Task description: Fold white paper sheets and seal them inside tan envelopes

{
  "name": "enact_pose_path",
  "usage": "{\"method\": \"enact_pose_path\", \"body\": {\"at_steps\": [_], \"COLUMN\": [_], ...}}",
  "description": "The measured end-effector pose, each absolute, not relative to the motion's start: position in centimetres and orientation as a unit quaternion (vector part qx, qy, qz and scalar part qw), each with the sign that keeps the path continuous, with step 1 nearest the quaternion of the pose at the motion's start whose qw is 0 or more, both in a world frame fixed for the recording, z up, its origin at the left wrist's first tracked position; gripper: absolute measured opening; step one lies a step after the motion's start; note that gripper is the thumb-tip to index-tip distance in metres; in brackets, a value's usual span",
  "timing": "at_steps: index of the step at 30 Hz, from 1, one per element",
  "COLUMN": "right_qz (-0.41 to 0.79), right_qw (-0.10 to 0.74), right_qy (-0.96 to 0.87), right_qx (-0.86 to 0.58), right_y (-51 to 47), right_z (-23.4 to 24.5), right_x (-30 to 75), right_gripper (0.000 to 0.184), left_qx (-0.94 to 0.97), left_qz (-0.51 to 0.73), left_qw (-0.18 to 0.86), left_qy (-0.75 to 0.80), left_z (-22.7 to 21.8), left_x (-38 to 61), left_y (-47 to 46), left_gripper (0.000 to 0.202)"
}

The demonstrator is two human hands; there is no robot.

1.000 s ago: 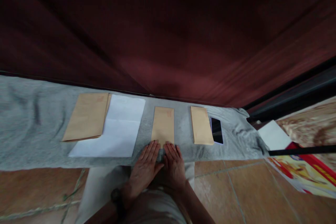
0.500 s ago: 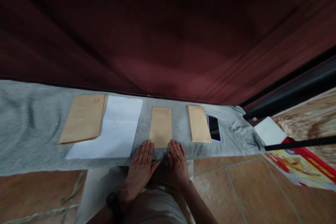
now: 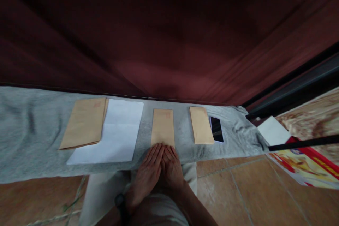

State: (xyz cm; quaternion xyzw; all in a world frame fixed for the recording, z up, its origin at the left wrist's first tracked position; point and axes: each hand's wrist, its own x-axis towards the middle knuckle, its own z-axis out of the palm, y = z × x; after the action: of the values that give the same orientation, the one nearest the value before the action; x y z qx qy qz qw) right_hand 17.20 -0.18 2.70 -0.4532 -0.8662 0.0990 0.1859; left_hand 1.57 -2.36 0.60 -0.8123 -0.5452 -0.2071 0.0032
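Left hand (image 3: pixel 147 174) and right hand (image 3: pixel 171 169) lie flat, fingers pressed together, seemingly pinning the middle envelope (image 3: pixel 162 127) smooth at the near edge of the grey cloth (image 3: pixel 34 141).

Matt brown paper on the middle envelope (image 3: pixel 162 127), smooth and flat, with the same dull kraft finish on the right envelope (image 3: pixel 201 125) and the big envelope (image 3: pixel 84 123). White paper sheet (image 3: pixel 116 133), smooth, one crease across. Grey cloth (image 3: pixel 31 137) beneath, soft and slightly wrinkled. Phone (image 3: pixel 216 129) glossy black. Floor tiles (image 3: pixel 254 190) smooth, faintly shiny.
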Motion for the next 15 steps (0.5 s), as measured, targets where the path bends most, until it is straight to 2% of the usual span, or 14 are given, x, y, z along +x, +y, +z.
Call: {"method": "enact_pose_path", "body": {"at_steps": [7,15], "right_qz": [0.076,0.033], "right_qw": [0.176,0.219], "right_qy": [-0.856,-0.834], "right_qx": [-0.48,-0.506], "right_y": [0.0,-0.1], "right_z": [1.8,1.2], "right_x": [17.4,18.5], "right_gripper": [0.054,0.05], "left_qx": [-0.808,-0.795], "left_qz": [-0.194,-0.189], "left_qw": [0.023,0.043], "left_qy": [-0.555,-0.575], "left_z": [0.6,0.7], "left_x": [2.2,2.2], "left_y": [-1.5,-1.5], "left_gripper": [0.073,0.063]}}
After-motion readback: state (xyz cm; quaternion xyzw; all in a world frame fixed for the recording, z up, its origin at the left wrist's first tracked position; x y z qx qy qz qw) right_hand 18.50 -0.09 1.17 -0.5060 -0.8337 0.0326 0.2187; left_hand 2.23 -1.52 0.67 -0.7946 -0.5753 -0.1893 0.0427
